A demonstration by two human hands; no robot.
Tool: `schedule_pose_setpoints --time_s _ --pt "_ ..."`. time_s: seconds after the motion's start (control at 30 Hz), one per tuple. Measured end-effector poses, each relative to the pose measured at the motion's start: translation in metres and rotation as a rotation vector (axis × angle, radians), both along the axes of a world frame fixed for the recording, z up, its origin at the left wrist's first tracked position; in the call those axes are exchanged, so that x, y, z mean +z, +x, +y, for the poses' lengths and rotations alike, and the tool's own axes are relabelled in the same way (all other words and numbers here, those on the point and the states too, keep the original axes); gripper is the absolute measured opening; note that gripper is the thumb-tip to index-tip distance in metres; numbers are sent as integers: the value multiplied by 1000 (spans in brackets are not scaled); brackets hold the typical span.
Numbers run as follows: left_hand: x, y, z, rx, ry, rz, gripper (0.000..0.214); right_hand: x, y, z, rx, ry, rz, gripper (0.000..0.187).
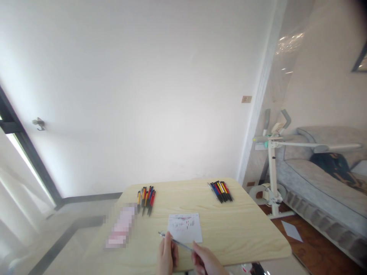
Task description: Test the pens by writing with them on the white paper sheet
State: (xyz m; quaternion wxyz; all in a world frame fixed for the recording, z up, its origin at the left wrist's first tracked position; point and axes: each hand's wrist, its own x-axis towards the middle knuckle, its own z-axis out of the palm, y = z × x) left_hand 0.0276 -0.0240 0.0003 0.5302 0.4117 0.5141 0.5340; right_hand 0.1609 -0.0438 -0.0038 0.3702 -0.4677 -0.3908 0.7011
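A slim grey pen (182, 244) slants across the front of the table, held at both ends. My left hand (165, 253) is closed around its left part, with the tip sticking out past the fingers. The fingers of my right hand (207, 260) pinch its right end. Just beyond the pen lies a white sheet of paper (192, 227) with dark and reddish scribbles. Several pens (151, 201) in yellow, red, blue and black are spread at the back left. Another bunch of pens (220, 191) lies close together at the back right.
The light wooden table (243, 233) stands by a white wall (172, 95). A blurred-out pink item (122, 227) is on its left side. To the right are an exercise bike (272, 168), a grey sofa (315, 172) and a sheet of paper (291, 231) on the floor.
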Motion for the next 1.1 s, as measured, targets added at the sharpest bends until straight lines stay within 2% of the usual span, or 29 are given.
schedule_pose_setpoints --time_s 0.3,0.47,0.67,0.9,1.0,1.1 --pt "1 0 0 -34 -23 42 58 5 -3 3 -163 -80 82 45" --pt "1 -2 0 -37 -40 34 58 12 -13 6 -186 -142 95 50" --pt "3 -2 0 -45 -102 -1 58 22 -21 5 -216 -54 -46 56" --pt "1 -4 2 -75 -95 -70 55 13 -19 1 -186 9 -181 60" --pt "-2 -3 3 -84 -76 -94 54 4 -18 -2 -171 -39 -105 58" --pt "-5 -2 5 -72 -56 -52 55 -10 -18 -4 -179 -139 66 53"
